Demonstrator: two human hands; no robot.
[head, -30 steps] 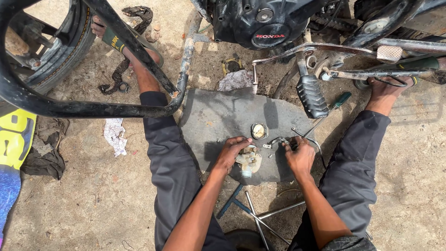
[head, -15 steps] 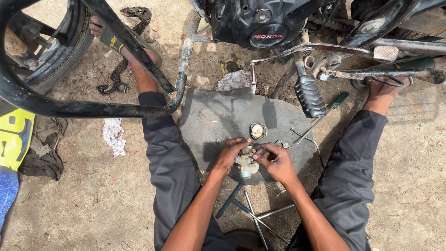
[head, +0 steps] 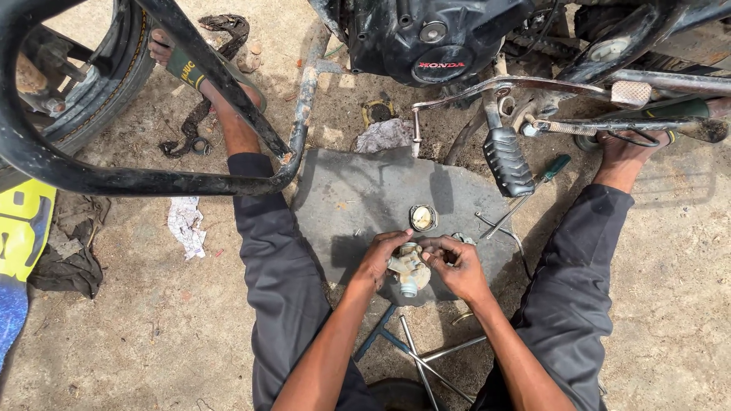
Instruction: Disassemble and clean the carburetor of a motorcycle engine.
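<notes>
Two hands on one part: we've got the pale metal carburettor body held just above the grey slab, left hand clamped on its side, right hand with fingers pinched at its top. Looks stripped: round brass-rimmed cap sits loose just beyond our fingers, small bits beside the right hand. Screwdriver lies further out right, cross wrench under our wrists. Judging by that, teardown or cleaning is midway, refit not done
</notes>
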